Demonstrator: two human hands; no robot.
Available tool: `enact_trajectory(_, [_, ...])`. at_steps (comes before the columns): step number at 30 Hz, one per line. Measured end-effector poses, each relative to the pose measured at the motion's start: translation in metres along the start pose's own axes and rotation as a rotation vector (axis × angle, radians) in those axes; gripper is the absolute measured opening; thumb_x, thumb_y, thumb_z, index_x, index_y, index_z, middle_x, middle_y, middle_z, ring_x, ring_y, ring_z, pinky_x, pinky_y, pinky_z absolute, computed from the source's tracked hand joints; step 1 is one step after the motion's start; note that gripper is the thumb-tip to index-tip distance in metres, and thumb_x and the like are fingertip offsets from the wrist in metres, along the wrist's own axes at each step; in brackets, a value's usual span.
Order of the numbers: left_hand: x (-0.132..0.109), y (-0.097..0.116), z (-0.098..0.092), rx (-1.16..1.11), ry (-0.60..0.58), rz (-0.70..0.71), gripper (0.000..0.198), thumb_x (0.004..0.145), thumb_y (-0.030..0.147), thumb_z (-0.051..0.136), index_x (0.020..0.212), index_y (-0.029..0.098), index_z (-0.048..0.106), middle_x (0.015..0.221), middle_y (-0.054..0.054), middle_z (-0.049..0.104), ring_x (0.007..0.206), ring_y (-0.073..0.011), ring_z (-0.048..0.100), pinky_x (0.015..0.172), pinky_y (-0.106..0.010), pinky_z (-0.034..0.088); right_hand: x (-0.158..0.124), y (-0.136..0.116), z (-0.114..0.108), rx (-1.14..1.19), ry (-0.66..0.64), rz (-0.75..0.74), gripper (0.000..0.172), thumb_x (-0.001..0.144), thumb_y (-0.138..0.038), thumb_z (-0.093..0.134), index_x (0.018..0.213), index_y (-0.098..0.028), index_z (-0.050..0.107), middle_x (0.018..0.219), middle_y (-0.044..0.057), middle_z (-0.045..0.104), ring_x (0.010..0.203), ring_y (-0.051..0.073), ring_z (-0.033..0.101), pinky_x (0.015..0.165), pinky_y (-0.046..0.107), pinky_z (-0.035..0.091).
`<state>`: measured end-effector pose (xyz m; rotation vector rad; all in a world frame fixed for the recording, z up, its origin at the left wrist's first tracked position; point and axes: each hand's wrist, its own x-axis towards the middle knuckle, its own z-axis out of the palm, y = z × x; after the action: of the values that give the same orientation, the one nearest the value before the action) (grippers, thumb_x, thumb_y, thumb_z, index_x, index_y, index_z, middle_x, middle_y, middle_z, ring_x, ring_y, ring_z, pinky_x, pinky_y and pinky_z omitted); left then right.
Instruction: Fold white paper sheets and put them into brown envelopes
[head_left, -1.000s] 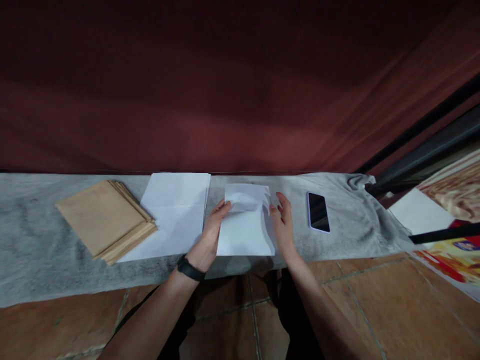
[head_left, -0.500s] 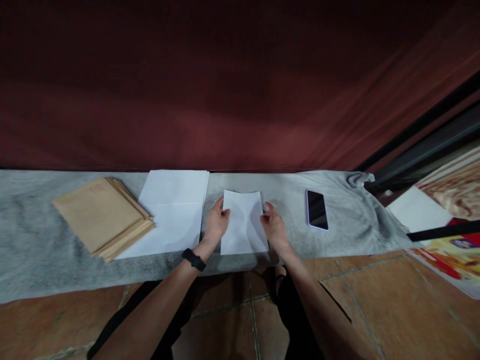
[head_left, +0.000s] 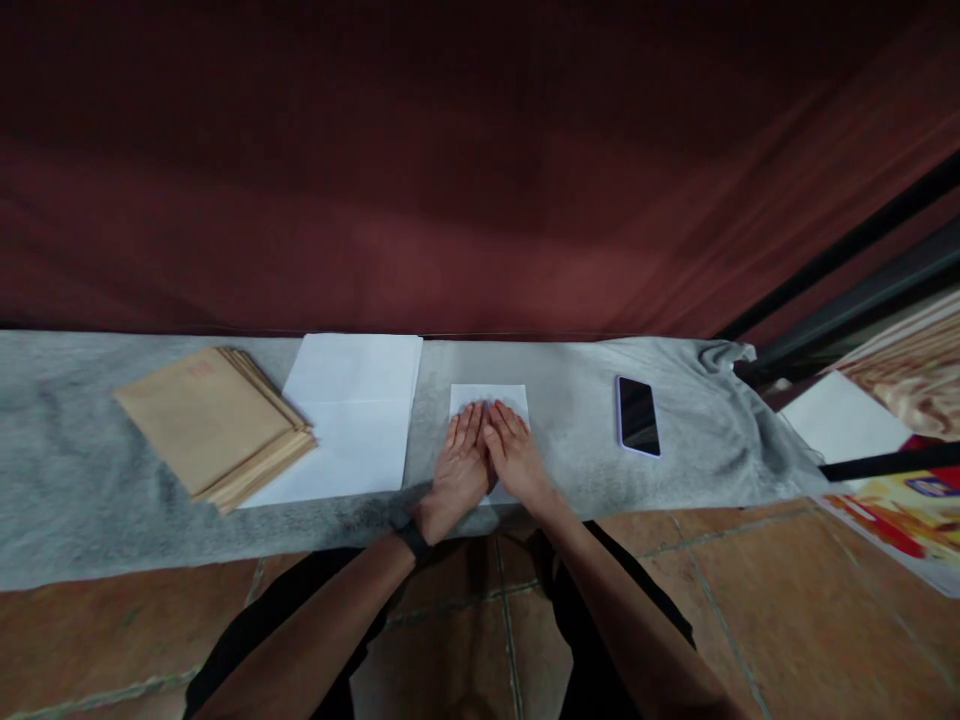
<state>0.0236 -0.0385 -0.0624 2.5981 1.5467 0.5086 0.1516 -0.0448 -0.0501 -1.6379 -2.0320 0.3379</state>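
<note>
While your left hand (head_left: 459, 468) and right hand (head_left: 517, 462) lie flat on small white sheet (head_left: 487, 392), fingers extended, gripping nothing, sheet sits left of phone (head_left: 638, 416); step looks like pressing it flat; next move probably calls for even pressure without sliding.

There is one left hand (head_left: 462, 468) and one right hand (head_left: 517, 462), two in all, over one paper (head_left: 487, 392). Two stacks: one of sheets (head_left: 349, 435), at least two by the doubled edge, and one of envelopes (head_left: 206, 420), several, too tightly packed to count. One phone (head_left: 638, 416), one wristband (head_left: 412, 538), one cloth (head_left: 577, 372), one curtain (head_left: 480, 200).
</note>
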Motion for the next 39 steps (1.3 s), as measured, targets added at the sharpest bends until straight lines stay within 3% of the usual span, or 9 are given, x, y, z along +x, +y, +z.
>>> enact_trajectory(5, [-0.003,-0.001,0.002,0.103,-0.076,-0.032,0.064,0.095,0.016,0.036,0.156,0.003,0.028,0.165,-0.019,0.028,0.155,-0.0274,0.018,0.126,-0.047,0.022,-0.004,-0.002,0.007,-0.162,-0.083,-0.019,0.059,0.109,-0.042,0.021,0.156,-0.010,0.036,0.161,0.012,0.038,0.152,0.023,0.031,0.126,0.046,0.021])
enact_trajectory(15, [-0.008,-0.020,-0.010,0.107,-0.048,-0.154,0.065,0.102,0.038,0.032,0.154,0.000,0.033,0.163,-0.021,0.030,0.154,-0.0286,0.022,0.126,-0.046,0.022,-0.013,0.027,0.000,-0.349,0.024,0.002,0.061,0.107,-0.045,0.030,0.157,-0.010,0.033,0.162,0.014,0.034,0.149,0.030,0.036,0.123,0.051,0.023])
enact_trajectory(20, [-0.012,-0.027,-0.012,0.096,-0.055,-0.184,0.066,0.102,0.039,0.033,0.154,-0.001,0.033,0.163,-0.022,0.030,0.153,-0.0306,0.025,0.125,-0.048,0.024,-0.018,0.041,-0.003,-0.370,0.051,0.039,0.063,0.106,-0.045,0.031,0.158,-0.009,0.032,0.160,0.018,0.038,0.148,0.031,0.036,0.122,0.053,0.024])
enact_trajectory(24, [-0.015,-0.026,-0.016,0.085,0.023,-0.224,0.064,0.102,0.034,0.034,0.153,-0.003,0.033,0.162,-0.024,0.030,0.154,-0.0325,0.023,0.125,-0.051,0.024,-0.022,0.042,-0.007,-0.351,0.085,0.109,0.062,0.107,-0.042,0.030,0.156,-0.005,0.034,0.160,0.021,0.037,0.149,0.033,0.035,0.122,0.056,0.023])
enact_trajectory(28, [-0.030,-0.007,-0.021,0.057,0.079,-0.079,0.064,0.102,0.033,0.034,0.157,0.001,0.026,0.163,-0.022,0.030,0.155,-0.0291,0.019,0.125,-0.051,0.023,-0.028,0.029,-0.015,-0.237,0.062,0.054,0.060,0.107,-0.039,0.028,0.158,-0.007,0.031,0.163,0.018,0.031,0.153,0.030,0.028,0.123,0.054,0.023])
enact_trajectory(32, [-0.053,0.016,-0.018,0.041,-0.023,0.088,0.062,0.100,0.025,0.034,0.157,0.003,0.026,0.162,-0.020,0.034,0.154,-0.0260,0.022,0.125,-0.048,0.026,-0.044,0.010,-0.016,-0.072,-0.096,-0.161,0.058,0.108,-0.038,0.025,0.161,-0.015,0.023,0.165,0.011,0.031,0.154,0.020,0.026,0.124,0.044,0.029])
enact_trajectory(36, [-0.064,0.018,-0.015,0.062,-0.079,0.084,0.062,0.099,0.022,0.033,0.156,0.002,0.025,0.162,-0.021,0.033,0.154,-0.0258,0.023,0.126,-0.046,0.025,-0.059,0.005,-0.014,-0.140,-0.154,-0.222,0.061,0.107,-0.043,0.032,0.160,-0.014,0.025,0.163,0.012,0.035,0.152,0.021,0.030,0.126,0.045,0.025])
enact_trajectory(39, [-0.067,0.010,-0.018,0.074,-0.053,0.050,0.064,0.101,0.032,0.036,0.157,0.003,0.026,0.163,-0.021,0.030,0.154,-0.0271,0.022,0.126,-0.047,0.025,-0.064,0.014,-0.015,-0.234,-0.120,-0.199,0.062,0.106,-0.042,0.036,0.159,-0.011,0.028,0.163,0.014,0.034,0.152,0.024,0.031,0.125,0.047,0.025])
